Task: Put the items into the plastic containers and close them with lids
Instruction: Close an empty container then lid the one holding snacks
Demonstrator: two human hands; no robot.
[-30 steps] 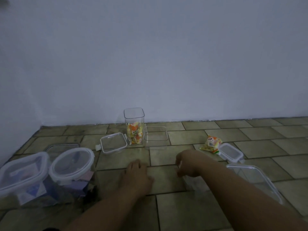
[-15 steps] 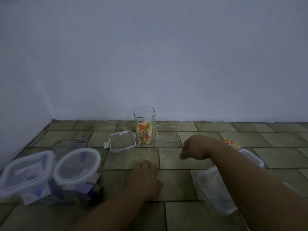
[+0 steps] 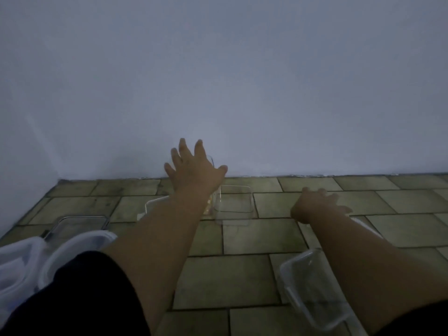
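Delta vs half a second ago: left hand (image 3: 194, 173) is off the floor tiles (image 3: 230, 280) and up at 12 o'clock, fingers fully spread, gripping nothing, in front of the tall jar (image 3: 211, 198). It covers most of the jar, so I can't tell if there is contact yet. Right hand (image 3: 317, 206) shifts away from the empty square container (image 3: 234, 204) out to 2 o'clock and comes down over the spot where the orange snack packet lay. The packet is now hidden under it. Its fingers point forward and down, slightly bent; I can't tell whether they have the packet. My read: left goes to steady or pull in the jar while right fetches the last loose packet, so packet into jar comes next, then the lid. The jar has no lid on it; a square lid (image 3: 155, 204) lies at 11 o'clock, half behind the left forearm. A small lid (image 3: 368, 227) sits just beside the right wrist. An open rectangular container (image 3: 312, 292) at 5 o'clock, partly under the right forearm, looks empty. Two lidded containers (image 3: 80, 246) at 8 o'clock look done, cut off by a dark sleeve (image 3: 72, 299). So roughly half the containers are still to fill and close. Writing: none readable. Light is dim, jar contents show only as a yellow-orange sliver, and no brand or label is visible on any container or lid.
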